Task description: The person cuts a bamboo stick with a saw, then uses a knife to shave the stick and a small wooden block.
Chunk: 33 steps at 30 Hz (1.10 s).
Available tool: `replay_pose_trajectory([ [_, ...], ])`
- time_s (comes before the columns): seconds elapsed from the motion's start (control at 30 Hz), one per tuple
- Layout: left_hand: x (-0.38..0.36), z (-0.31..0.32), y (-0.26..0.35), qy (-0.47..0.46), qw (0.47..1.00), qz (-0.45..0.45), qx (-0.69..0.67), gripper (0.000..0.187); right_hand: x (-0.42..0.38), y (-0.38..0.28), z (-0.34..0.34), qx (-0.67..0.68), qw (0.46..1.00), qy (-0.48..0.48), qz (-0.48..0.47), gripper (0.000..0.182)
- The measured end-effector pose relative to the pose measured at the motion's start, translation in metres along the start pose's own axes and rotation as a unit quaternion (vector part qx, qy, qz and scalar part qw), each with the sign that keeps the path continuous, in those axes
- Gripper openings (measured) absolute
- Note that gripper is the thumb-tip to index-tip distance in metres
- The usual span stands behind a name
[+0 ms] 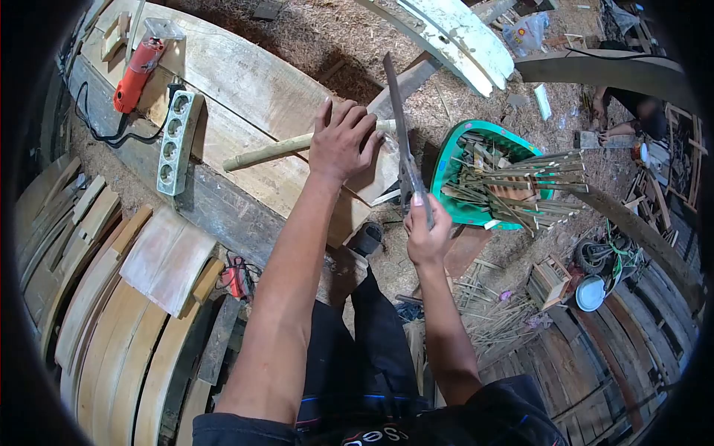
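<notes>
My left hand presses down on a length of bamboo lying across the plank-topped bench, fingers bent over it near its right end. My right hand is closed round the handle of a handsaw. The saw's long, narrow blade points away from me and crosses the bamboo's right end, just beyond my left fingers. I cannot make out the teeth or how deep any cut is. Right of the saw, a green plastic basket holds many thin cut strips.
A red power tool and a multi-socket power strip lie on the bench's left. Curved boards stand at lower left. Another person's hand shows at far right. Loose strips and shavings litter the floor.
</notes>
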<state>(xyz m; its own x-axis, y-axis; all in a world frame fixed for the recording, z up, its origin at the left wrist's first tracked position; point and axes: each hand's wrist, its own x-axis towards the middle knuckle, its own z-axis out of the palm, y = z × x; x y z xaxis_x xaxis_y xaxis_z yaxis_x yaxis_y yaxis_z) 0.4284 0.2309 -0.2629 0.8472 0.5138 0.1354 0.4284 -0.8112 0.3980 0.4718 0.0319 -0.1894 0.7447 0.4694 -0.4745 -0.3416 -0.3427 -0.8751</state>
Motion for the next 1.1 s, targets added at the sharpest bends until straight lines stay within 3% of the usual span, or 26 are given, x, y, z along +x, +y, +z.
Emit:
replay_pose_trajectory([
  [0.4, -0.001, -0.001, -0.001, 0.002, 1.0, 0.009, 0.003, 0.025, -0.033, 0.019, -0.004, -0.052, 0.998, 0.011, -0.02, 0.029],
  [0.53, 0.001, -0.001, 0.001, 0.0, 1.0, -0.012, 0.002, 0.025, 0.01, 0.01, 0.012, -0.047, 0.999, 0.014, -0.008, 0.03],
  [0.63, 0.001, 0.0, 0.001, -0.004, 1.0, -0.009, 0.008, 0.024, 0.01, 0.005, 0.009, -0.118, 0.991, 0.004, -0.06, 0.03],
  [0.77, 0.0, 0.002, -0.001, 0.006, 1.0, -0.003, -0.002, 0.025, -0.025, 0.025, -0.013, -0.091, 0.995, -0.013, -0.046, 0.03],
  [0.9, -0.001, 0.0, 0.0, -0.004, 1.0, -0.007, 0.008, 0.024, 0.035, 0.001, 0.011, -0.111, 0.992, -0.011, -0.054, 0.026],
  [1.1, 0.002, -0.001, -0.001, -0.001, 1.0, -0.003, -0.003, 0.023, -0.033, 0.009, -0.01, -0.09, 0.995, 0.006, -0.034, 0.03],
])
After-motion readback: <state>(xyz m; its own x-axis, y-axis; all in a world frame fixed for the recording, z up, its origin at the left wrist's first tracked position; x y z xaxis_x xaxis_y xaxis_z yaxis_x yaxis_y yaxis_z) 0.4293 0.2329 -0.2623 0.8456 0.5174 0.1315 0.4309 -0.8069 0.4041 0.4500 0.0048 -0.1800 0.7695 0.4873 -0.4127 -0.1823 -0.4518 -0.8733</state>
